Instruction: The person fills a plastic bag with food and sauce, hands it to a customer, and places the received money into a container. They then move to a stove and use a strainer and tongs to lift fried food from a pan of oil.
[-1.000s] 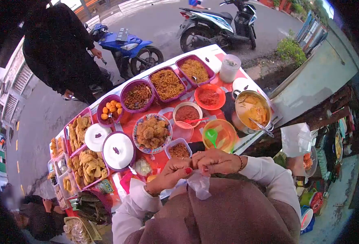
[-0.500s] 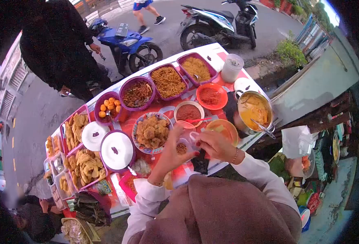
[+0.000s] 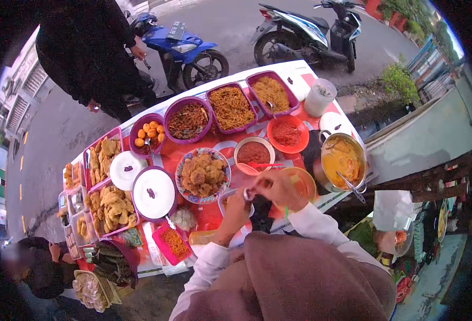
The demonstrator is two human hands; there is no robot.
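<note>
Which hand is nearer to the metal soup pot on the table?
Right. The right hand is left of the metal soup pot in the picture; the left hand is farther left, beyond the right hand.

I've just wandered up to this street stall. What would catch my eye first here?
Probably the crowded red-and-white table, with a patterned plate of browned fried pieces near its middle and a metal pot of orange-yellow broth at its right end. Nearer the wearer, the left hand and right hand meet around a small pale thing, too blurred to name.
</note>
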